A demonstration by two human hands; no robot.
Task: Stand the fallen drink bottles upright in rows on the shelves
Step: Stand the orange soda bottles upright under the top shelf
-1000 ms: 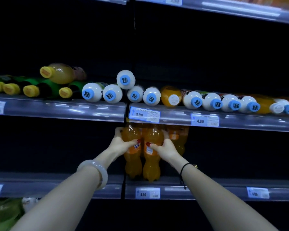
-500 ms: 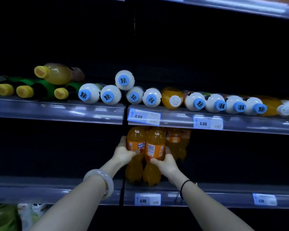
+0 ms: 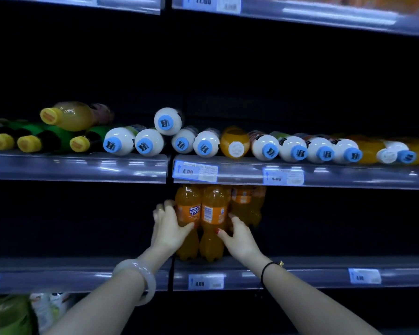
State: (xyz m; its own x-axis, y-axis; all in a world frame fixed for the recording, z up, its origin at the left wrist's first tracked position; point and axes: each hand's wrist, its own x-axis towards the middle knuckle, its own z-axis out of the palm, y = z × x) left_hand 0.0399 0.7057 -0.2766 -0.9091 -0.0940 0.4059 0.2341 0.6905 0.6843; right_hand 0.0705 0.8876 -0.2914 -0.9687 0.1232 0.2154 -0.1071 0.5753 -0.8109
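Note:
Two orange soda bottles stand upright side by side on the lower shelf (image 3: 300, 274). My left hand (image 3: 166, 228) grips the left orange bottle (image 3: 188, 209) at its label. My right hand (image 3: 240, 235) holds the right orange bottle (image 3: 213, 211) from its right side. Another orange bottle (image 3: 246, 204) stands behind them. On the middle shelf (image 3: 82, 166) lie several fallen bottles, caps toward me: white ones with blue caps (image 3: 148, 142), one white bottle stacked on top (image 3: 167, 121), green ones with yellow caps (image 3: 29, 142), a yellow juice bottle (image 3: 68, 116) and an orange juice bottle (image 3: 235, 143).
Price tags (image 3: 195, 171) hang on the shelf fronts. A top shelf edge (image 3: 300, 10) runs above, with orange goods at the far right. Green and white packages (image 3: 22, 313) sit below at bottom left. A vertical divider (image 3: 170, 274) splits the shelf bays.
Both hands have slid lower on the two orange bottles and shifted them slightly left. The view has tilted up, so the shelves appear lower.

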